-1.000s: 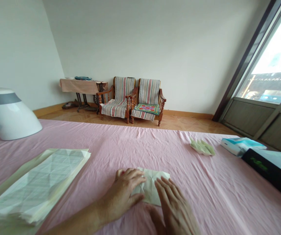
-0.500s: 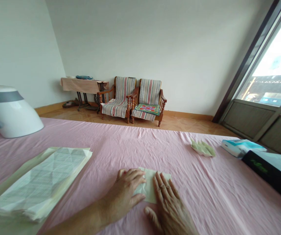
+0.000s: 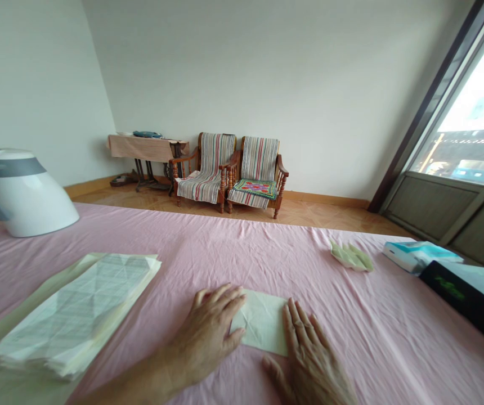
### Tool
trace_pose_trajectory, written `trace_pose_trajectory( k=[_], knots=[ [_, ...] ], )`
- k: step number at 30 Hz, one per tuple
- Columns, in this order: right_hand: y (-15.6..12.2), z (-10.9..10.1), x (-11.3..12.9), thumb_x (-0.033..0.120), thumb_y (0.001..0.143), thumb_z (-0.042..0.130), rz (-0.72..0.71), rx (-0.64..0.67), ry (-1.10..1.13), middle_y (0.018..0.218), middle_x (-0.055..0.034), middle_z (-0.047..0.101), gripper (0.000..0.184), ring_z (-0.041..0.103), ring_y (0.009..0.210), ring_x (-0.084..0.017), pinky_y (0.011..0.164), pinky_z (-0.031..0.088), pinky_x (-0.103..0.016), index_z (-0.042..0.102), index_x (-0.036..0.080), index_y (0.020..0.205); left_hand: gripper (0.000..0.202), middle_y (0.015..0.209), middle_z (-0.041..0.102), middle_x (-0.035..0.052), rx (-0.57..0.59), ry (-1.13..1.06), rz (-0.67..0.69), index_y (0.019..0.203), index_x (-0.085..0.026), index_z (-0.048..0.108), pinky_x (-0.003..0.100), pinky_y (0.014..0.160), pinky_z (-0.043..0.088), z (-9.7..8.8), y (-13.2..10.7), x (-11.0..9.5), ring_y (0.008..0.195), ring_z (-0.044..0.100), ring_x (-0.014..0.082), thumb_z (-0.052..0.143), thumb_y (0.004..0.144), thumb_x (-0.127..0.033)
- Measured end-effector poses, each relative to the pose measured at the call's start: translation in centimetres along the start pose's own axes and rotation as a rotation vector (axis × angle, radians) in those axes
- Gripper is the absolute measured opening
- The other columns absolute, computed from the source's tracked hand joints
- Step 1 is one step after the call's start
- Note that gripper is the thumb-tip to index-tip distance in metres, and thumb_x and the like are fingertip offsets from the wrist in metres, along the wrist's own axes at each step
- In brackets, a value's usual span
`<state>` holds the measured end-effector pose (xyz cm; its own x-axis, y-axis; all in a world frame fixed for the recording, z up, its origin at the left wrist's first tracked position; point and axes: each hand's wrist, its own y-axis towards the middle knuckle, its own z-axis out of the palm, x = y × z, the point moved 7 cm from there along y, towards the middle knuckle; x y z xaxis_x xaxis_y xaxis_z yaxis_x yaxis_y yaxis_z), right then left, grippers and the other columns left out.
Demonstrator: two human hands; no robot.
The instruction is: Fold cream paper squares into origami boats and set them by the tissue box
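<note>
A small pale green piece of folded paper lies flat on the pink tablecloth in front of me. At its left edge rests my left hand, fingers slightly curved and apart, the fingertips and thumb touching the paper. My right hand lies flat across the right edge, its fingers stretched out and its thumb set apart. The paper's two side edges are partly hidden under the hands. To the left is a stack of creased printed paper sheets. A folded green paper shape sits beyond my right hand.
A white and grey jug stands at the back left of the table. On the right are a blue and white packet and a black box. Two wooden armchairs and a cloth-covered stand are by the far wall.
My right hand has slid to the right across the paper, uncovering more of its middle. My left hand has shifted slightly left, with its fingers more spread.
</note>
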<state>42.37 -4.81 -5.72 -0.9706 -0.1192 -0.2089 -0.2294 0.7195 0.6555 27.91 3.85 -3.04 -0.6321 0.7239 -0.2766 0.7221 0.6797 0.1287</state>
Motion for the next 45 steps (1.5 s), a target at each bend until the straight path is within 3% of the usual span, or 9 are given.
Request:
trace_pose_trajectory(
  k=[3,7,11,15,23,30,37,42,45],
  knots=[
    [-0.8,0.1,-0.2,0.061,0.085,0.049,0.008,-0.035,0.003,0.124,-0.0237,0.06,0.096,0.062,0.108,-0.036,0.085,0.047,-0.051,0.009,0.003,0.151,0.048,0.139,0.052,0.0042,-0.082,-0.007,0.006,0.131,-0.026,0.052,0.048,0.103,0.032,-0.1,0.1,0.2,0.13,0.042,0.0255,0.051,0.085,-0.013],
    [-2.0,1.4,0.2,0.041,0.082,0.052,0.015,0.002,0.034,0.126,-0.0202,0.06,0.063,0.058,0.113,-0.037,0.092,0.043,-0.053,0.048,0.01,0.136,0.047,0.126,0.06,0.0049,-0.223,-0.088,0.064,0.121,-0.023,0.059,0.043,0.101,0.036,-1.1,-0.1,-0.6,0.12,0.05,0.0225,0.049,0.081,-0.001],
    [-1.6,1.1,-0.2,0.022,0.061,0.049,0.026,0.088,0.112,0.12,-0.014,0.065,0.055,0.064,0.106,-0.032,0.086,0.05,-0.049,0.065,0.013,0.113,0.029,0.106,0.064,0.0033,-0.207,-0.194,0.217,0.107,-0.021,0.065,0.037,0.095,0.039,-1.9,-0.8,-2.8,0.103,0.055,0.0212,0.063,0.082,-0.007],
    [0.0,-0.8,-0.5,0.019,0.051,0.045,-0.073,0.198,0.168,0.119,-0.0121,0.065,0.067,0.065,0.103,-0.03,0.081,0.054,-0.045,0.063,0.012,0.115,0.011,0.096,0.064,0.0013,-0.098,-0.15,0.269,0.097,-0.021,0.066,0.036,0.088,0.04,-1.3,-1.1,-3.9,0.092,0.056,0.0201,0.067,0.086,-0.018],
    [1.1,-2.1,-0.8,0.009,0.073,0.042,-0.024,0.015,0.226,0.103,-0.0097,0.072,0.04,0.068,0.093,-0.024,0.08,0.053,-0.039,0.063,0.014,0.106,0.014,0.091,0.061,0.0027,-0.089,-0.03,0.315,0.091,-0.018,0.062,0.033,0.081,0.041,-0.3,-0.9,-3.8,0.088,0.053,0.0197,0.049,0.096,-0.015],
    [1.1,-2.4,-0.1,0.0,0.074,0.042,-0.109,0.008,0.209,0.084,-0.0082,0.07,0.031,0.066,0.073,-0.023,0.067,0.05,-0.033,0.061,0.014,0.093,0.012,0.09,0.059,0.0029,-0.147,-0.014,0.336,0.09,-0.017,0.059,0.032,0.078,0.044,-0.7,-1.0,-4.2,0.085,0.053,0.0199,0.051,0.094,-0.009],
    [2.3,-4.5,2.4,0.0,0.08,0.04,-0.17,-0.095,0.319,0.063,-0.0016,0.06,0.024,0.058,0.054,-0.017,0.055,0.044,-0.028,0.052,0.02,0.075,0.01,0.082,0.058,0.0015,-0.138,0.017,0.396,0.085,-0.016,0.055,0.03,0.067,0.045,0.0,-1.5,-4.8,0.073,0.056,0.0182,0.053,0.093,-0.011],
    [2.6,-5.2,-1.0,0.005,0.081,0.04,0.014,-0.126,0.606,0.08,-0.0038,0.065,0.024,0.063,0.068,-0.016,0.062,0.049,-0.026,0.053,0.02,0.096,0.016,0.084,0.06,0.0032,-0.252,-0.096,0.362,0.09,-0.016,0.057,0.03,0.069,0.047,-1.0,-1.5,-3.9,0.076,0.058,0.0189,0.047,0.091,-0.003],
    [1.7,-3.4,-4.3,0.003,0.08,0.036,0.257,-0.057,0.619,0.084,-0.0026,0.063,0.031,0.063,0.073,-0.016,0.062,0.049,-0.025,0.053,0.022,0.097,0.019,0.084,0.061,0.0035,-0.281,-0.224,0.323,0.092,-0.017,0.058,0.026,0.069,0.047,-1.5,-1.4,-3.2,0.078,0.059,0.0179,0.046,0.09,-0.001]
  ],
)
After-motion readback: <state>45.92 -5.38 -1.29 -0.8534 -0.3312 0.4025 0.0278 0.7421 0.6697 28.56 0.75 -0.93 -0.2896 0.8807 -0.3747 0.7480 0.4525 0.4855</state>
